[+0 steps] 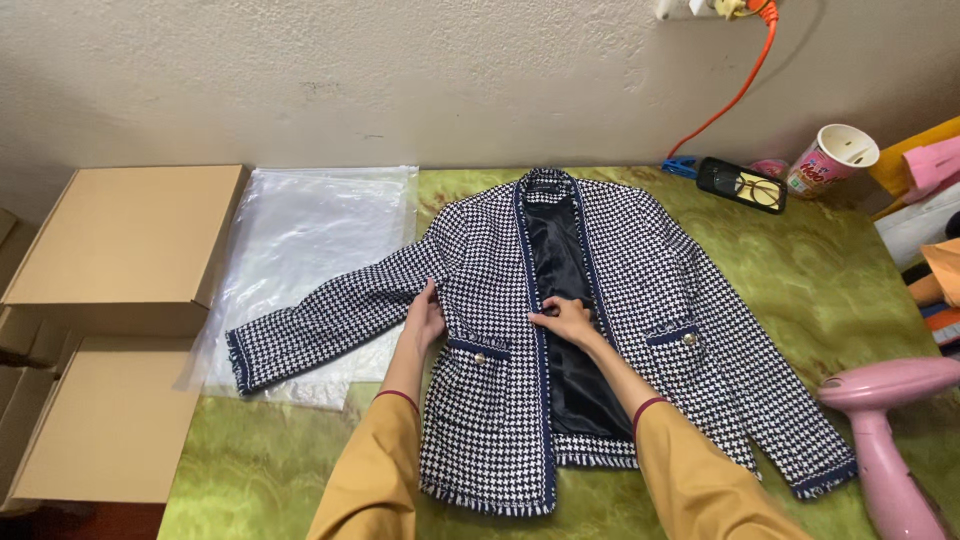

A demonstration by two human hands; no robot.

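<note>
Table (pixel 850 290): green marbled top, running from the cardboard boxes on the left to the clutter on the right, set against a pale rough wall (pixel 400 70).
Jacket (pixel 620 290): black-and-white houndstooth with navy trim, laid flat face up in the middle of the table, collar toward the wall, front open on a dark lining, both sleeves spread outward and down.
Cardboard boxes (pixel 130 240): plain brown, closed, stacked along the left edge, well apart from the jacket body.
Plastic bags (pixel 310 240): clear, flat, between the boxes and the jacket, lying partly under the spread sleeve on that side.
Steamer (pixel 885 430): pink, handheld, at the lower right corner, just beside the cuff of the other sleeve.
Left hand (pixel 425 320): flat on the jacket where sleeve meets front panel, just above the buttoned pocket; fingers close together, stretched out, pressing the cloth, gripping nothing.
Right hand (pixel 568 320): at the inner navy edge of the front opening, fingers bent on the trim and lining; whether pinching the cloth, cannot tell.
Cup (pixel 830 160): pink and white paper cup, far right by the wall.
Glasses (pixel 760 188): lying on a dark flat case beside the cup.
Cable (pixel 735 95): orange, hanging down the wall from a socket.
</note>
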